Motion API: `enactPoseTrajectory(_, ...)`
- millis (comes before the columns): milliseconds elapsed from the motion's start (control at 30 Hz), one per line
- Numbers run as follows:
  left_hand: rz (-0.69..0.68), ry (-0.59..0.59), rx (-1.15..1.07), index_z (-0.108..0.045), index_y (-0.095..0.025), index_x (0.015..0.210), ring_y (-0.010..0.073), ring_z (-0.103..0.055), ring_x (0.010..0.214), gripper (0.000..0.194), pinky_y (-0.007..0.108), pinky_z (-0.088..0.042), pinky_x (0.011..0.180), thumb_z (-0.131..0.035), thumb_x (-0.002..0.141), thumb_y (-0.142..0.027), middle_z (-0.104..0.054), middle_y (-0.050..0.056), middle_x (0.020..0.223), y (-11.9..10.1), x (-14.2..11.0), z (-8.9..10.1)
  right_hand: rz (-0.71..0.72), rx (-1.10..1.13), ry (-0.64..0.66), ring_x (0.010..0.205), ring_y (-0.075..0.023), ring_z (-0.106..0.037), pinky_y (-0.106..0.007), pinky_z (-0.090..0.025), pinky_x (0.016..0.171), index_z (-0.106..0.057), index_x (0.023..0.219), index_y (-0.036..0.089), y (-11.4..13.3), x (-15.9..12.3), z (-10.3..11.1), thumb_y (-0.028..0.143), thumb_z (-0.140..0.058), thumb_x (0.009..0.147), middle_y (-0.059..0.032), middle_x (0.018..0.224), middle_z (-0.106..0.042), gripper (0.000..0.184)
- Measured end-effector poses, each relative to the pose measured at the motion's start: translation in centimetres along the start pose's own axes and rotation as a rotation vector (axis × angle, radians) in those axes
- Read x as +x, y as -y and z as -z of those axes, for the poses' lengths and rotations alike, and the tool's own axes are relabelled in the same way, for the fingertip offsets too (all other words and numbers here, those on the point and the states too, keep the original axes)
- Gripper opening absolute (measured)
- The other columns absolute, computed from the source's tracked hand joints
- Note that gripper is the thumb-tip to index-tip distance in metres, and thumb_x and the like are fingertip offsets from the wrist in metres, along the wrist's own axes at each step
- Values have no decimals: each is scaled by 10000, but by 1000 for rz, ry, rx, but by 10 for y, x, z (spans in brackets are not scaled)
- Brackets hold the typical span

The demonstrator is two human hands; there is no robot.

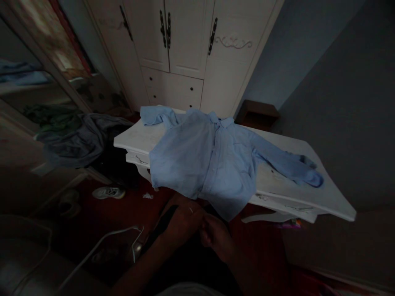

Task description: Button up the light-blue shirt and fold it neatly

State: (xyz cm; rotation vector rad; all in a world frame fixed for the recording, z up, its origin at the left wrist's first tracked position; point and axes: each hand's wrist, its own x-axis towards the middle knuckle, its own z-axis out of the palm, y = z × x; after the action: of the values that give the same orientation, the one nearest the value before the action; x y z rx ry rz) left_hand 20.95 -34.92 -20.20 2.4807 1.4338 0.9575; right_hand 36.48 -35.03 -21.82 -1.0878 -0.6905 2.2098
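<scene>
A light blue button-up shirt (197, 152) lies spread front up on a white table (308, 164). Its collar points to the far side, and its hem hangs over the near edge. One sleeve reaches out to the left; the other stretches along the table to the right. Just in front of the hem, my left hand (183, 222), with a ring on one finger, meets my right hand (217, 236). Both have their fingers curled in and touch each other. Whatever lies between the fingers is hidden in the dark.
Behind the table stands a white wardrobe (185, 41) beside a small brown cabinet (259, 112). Grey and green clothes (77, 135) are heaped at left. A shoe (108, 193) rests on the red floor (166, 197). A thin white wire-like thing (105, 237) shows at lower left.
</scene>
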Motion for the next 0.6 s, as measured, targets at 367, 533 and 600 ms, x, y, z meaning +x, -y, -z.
enactPoseTrajectory(367, 509, -357, -335, -685, -181, 908, 180, -701, 777, 168, 319, -562, 733, -539, 902, -263, -744, 53, 858, 27, 21, -24, 394, -293, -111, 485, -76, -431, -223, -296, 460, -616, 800, 169, 49, 4, 2, 540, -670, 804, -1, 647, -609, 375)
enactPoseTrajectory(533, 515, -403, -443, -684, -172, 986, 184, -699, 854, 214, 327, -562, 752, -493, 929, -250, -747, 72, 951, 25, 33, -42, 500, -464, -132, 539, -104, -474, -246, -345, 516, -646, 790, 183, 67, -3, 1, 504, -627, 855, -32, 717, -671, 328)
enactPoseTrajectory(600, 515, -421, -452, -664, -168, 1026, 184, -686, 879, 216, 327, -556, 761, -510, 927, -281, -732, 78, 975, 24, 36, -46, 539, -532, -142, 553, -114, -487, -255, -361, 537, -651, 762, 184, 73, -6, -1, 500, -592, 880, -35, 700, -667, 342)
